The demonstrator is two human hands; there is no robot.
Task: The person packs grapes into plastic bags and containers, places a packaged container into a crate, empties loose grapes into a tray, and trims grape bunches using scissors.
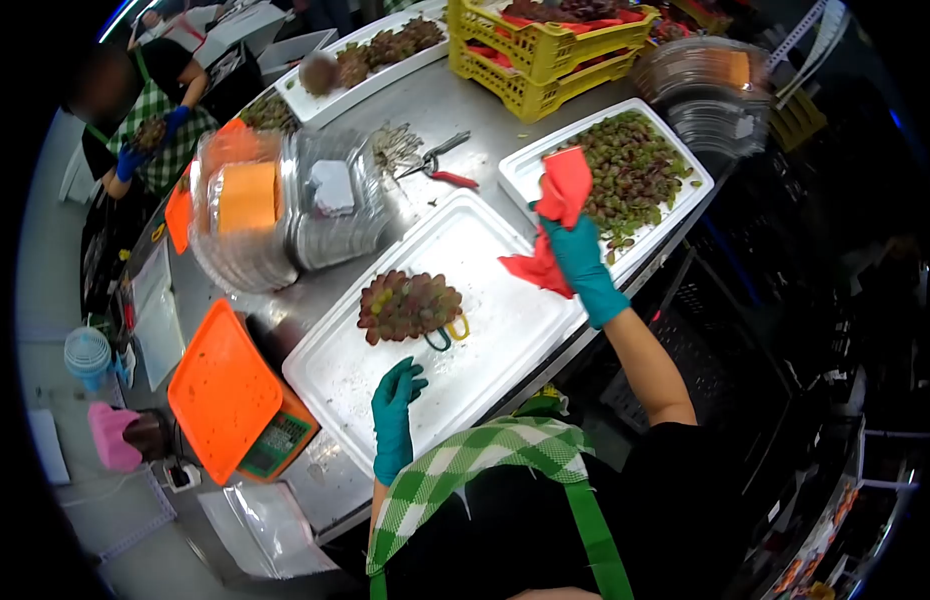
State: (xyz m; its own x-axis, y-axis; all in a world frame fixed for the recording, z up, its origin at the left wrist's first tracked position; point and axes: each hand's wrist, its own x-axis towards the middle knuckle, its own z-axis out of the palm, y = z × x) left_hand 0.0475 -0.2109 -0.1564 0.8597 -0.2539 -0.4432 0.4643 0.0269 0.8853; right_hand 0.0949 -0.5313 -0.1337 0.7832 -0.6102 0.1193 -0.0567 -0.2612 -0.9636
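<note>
My right hand point(577, 258), in a teal glove, is closed on a crumpled red cloth or paper point(565, 185) above the near edge of a white tray point(522, 180) of small green and reddish rosettes point(630, 170). My left hand point(396, 405), gloved too, hovers over the lower left part of a larger white tray point(495, 335), fingers apart and nothing in them. Beyond it in that tray lies a reddish-green leafy bunch point(410, 306), with a dark green band point(438, 341) and a yellow band point(459, 327) beside it.
Stacked clear plastic containers point(240, 210) and an orange-topped scale point(225, 390) stand on the left. Red-handled pruners point(447, 178) lie behind the large tray. Yellow crates point(545, 60) are at the back. Another person point(150, 100) holds a plant at the upper left.
</note>
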